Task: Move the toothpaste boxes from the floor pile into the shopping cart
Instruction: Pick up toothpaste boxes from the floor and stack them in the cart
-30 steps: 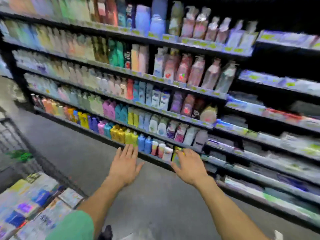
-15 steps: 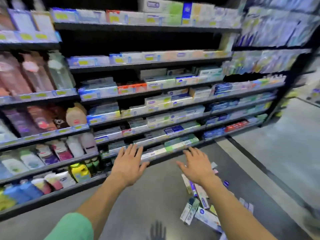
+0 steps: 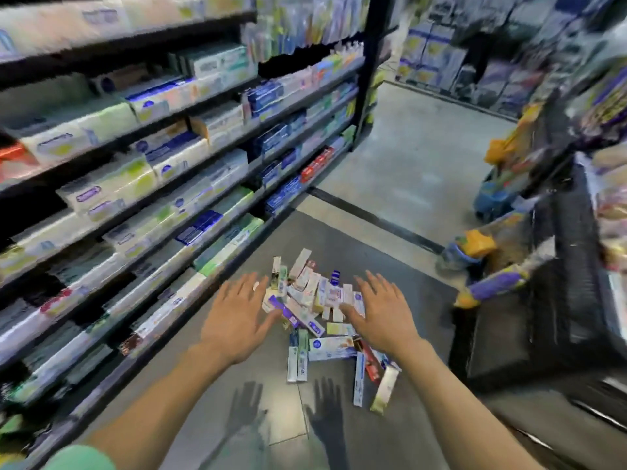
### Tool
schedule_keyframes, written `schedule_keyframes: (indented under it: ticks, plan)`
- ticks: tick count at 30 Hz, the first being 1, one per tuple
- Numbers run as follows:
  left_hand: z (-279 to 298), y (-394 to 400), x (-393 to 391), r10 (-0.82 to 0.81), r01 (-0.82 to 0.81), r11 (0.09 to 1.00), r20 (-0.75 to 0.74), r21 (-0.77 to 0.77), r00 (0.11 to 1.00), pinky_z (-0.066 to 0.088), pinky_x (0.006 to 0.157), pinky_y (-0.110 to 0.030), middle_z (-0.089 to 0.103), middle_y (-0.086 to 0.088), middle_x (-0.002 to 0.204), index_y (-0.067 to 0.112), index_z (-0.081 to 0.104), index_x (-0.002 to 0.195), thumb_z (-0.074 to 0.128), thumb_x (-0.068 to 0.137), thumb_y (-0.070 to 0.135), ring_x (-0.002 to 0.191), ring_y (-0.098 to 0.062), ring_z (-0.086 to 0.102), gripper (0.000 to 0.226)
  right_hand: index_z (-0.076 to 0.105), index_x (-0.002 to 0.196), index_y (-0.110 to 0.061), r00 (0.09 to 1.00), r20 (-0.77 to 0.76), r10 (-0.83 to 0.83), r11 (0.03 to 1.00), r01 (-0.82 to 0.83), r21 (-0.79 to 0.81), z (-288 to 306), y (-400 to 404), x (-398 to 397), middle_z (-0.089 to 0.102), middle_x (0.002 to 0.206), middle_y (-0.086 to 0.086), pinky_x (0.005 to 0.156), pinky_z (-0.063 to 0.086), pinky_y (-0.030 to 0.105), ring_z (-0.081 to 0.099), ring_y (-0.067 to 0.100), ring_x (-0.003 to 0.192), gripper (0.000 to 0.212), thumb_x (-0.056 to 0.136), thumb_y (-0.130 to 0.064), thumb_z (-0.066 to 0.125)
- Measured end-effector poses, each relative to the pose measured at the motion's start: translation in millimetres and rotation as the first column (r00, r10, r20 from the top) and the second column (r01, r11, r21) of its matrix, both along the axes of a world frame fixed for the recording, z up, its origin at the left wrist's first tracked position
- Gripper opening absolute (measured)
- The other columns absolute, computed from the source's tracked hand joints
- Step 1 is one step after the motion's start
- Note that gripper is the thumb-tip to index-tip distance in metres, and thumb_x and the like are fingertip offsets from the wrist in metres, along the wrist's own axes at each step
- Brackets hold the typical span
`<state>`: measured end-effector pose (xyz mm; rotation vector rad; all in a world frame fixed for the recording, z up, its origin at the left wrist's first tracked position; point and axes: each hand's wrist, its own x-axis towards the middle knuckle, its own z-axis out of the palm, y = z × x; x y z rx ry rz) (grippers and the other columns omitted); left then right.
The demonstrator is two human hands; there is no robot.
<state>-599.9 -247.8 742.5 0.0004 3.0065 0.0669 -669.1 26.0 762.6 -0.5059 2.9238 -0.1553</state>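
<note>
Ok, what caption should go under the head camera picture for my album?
Two open hands, left hand and right hand, reach over a pile of toothpaste boxes on the floor beside stocked shelves.

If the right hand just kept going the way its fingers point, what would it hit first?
Probably the pile of toothpaste boxes on the floor: the right hand, fingers spread, points forward and down at its right edge. Height above the pile is unclear.

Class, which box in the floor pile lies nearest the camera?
The pale box at the pile's near right edge, lying lowest in the picture, below the right hand.
</note>
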Motion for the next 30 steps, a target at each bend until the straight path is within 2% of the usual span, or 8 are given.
schedule_keyframes:
  ticks: [5, 6, 11, 14, 16, 21, 25, 30]
  plan:
    - [-27.0, -12.2, -46.4, -0.09, 0.088, 0.995, 0.039, 0.052, 0.995, 0.031, 0.119, -0.052, 0.042, -0.016, 0.156, 0.011, 0.039, 0.154, -0.009, 0.093, 0.07, 0.145, -0.032, 0.039, 0.097, 0.027, 0.158, -0.023, 0.991, 0.036, -0.128, 0.99, 0.13, -0.05, -32.2, -8.6, -9.9, 0.023, 0.166, 0.004, 0.125, 0.016, 0.045, 0.019, 0.026, 0.153, 0.109, 0.078, -0.089, -0.006]
    - [-34.8, -12.4, -54.9, -0.11, 0.107, 0.992, 0.041, 0.064, 0.993, 0.032, 0.118, -0.053, 0.042, -0.016, 0.156, 0.011, 0.038, 0.154, -0.006, 0.095, 0.069, 0.146, -0.033, 0.038, 0.095, 0.03, 0.157, -0.022, 0.989, 0.051, -0.135, 0.989, 0.138, -0.06, -42.0, -8.4, -13.4, 0.025, 0.166, 0.005, 0.124, 0.018, 0.046, 0.021, 0.027, 0.153, 0.111, 0.077, -0.089, -0.007]
    - [-106.5, 1.3, -94.7, -0.125, 0.119, 0.988, 0.05, 0.103, 0.991, 0.01, 0.126, -0.045, 0.017, -0.006, 0.167, 0.017, 0.016, 0.161, -0.003, 0.091, 0.07, 0.155, -0.024, 0.013, 0.09, 0.044, 0.15, -0.014, 0.988, 0.081, -0.129, 0.985, 0.137, -0.104, -120.2, 2.4, -37.0, 0.039, 0.159, 0.011, 0.119, 0.029, 0.052, 0.033, 0.033, 0.148, 0.084, 0.092, -0.073, 0.026]
    - [-195.2, 15.6, -115.8, -0.126, 0.118, 0.984, 0.053, 0.13, 0.991, 0.021, 0.122, -0.049, 0.035, -0.014, 0.161, 0.013, 0.035, 0.155, 0.011, 0.097, 0.067, 0.15, -0.031, 0.029, 0.083, 0.043, 0.151, -0.013, 0.991, 0.112, -0.08, 0.993, 0.088, -0.074, -209.4, 12.0, -55.6, 0.037, 0.16, 0.011, 0.12, 0.029, 0.053, 0.032, 0.032, 0.149, 0.086, 0.094, -0.074, 0.021]
    - [-270.2, 23.4, -123.3, -0.138, 0.127, 0.981, 0.068, 0.144, 0.988, 0.029, 0.118, -0.053, 0.038, -0.016, 0.159, 0.012, 0.039, 0.153, 0.017, 0.098, 0.064, 0.147, -0.034, 0.034, 0.078, 0.04, 0.152, -0.013, 0.988, 0.134, -0.072, 0.995, 0.08, -0.059, -281.0, 15.3, -62.3, 0.036, 0.16, 0.011, 0.119, 0.029, 0.052, 0.031, 0.032, 0.149, 0.084, 0.094, -0.071, 0.028]
    - [-474.2, 21.9, -135.2, -0.102, 0.097, 0.972, 0.012, 0.216, 0.995, 0.032, 0.118, -0.054, 0.036, -0.015, 0.16, 0.012, 0.037, 0.154, 0.018, 0.102, 0.062, 0.148, -0.032, 0.033, 0.075, 0.044, 0.15, -0.012, 0.993, 0.115, -0.022, 0.99, 0.037, -0.132, -487.7, 6.5, -69.3, 0.039, 0.158, 0.013, 0.117, 0.033, 0.056, 0.034, 0.033, 0.148, 0.079, 0.091, -0.065, 0.045]
    - [-636.2, 6.5, -137.1, -0.147, 0.143, 0.964, 0.001, 0.224, 0.989, 0.033, 0.116, -0.054, 0.038, -0.019, 0.158, 0.007, 0.036, 0.154, 0.016, 0.103, 0.062, 0.144, -0.037, 0.038, 0.078, 0.039, 0.153, -0.013, 0.992, 0.123, -0.021, 0.996, 0.031, -0.084, -647.4, -3.9, -70.5, 0.034, 0.161, 0.013, 0.121, 0.027, 0.054, 0.029, 0.033, 0.15, 0.087, 0.089, -0.071, 0.035]
    - [-760.2, -8.5, -133.9, -0.187, 0.195, 0.959, -0.058, 0.208, 0.981, 0.028, 0.12, -0.053, 0.031, -0.019, 0.161, 0.006, 0.027, 0.157, 0.026, 0.1, 0.062, 0.148, -0.034, 0.032, 0.08, 0.04, 0.152, -0.009, 0.998, 0.055, -0.021, 0.997, 0.025, -0.074, -771.2, -11.4, -80.9, 0.035, 0.159, 0.018, 0.12, 0.026, 0.055, 0.033, 0.037, 0.148, 0.089, 0.089, -0.072, 0.035]
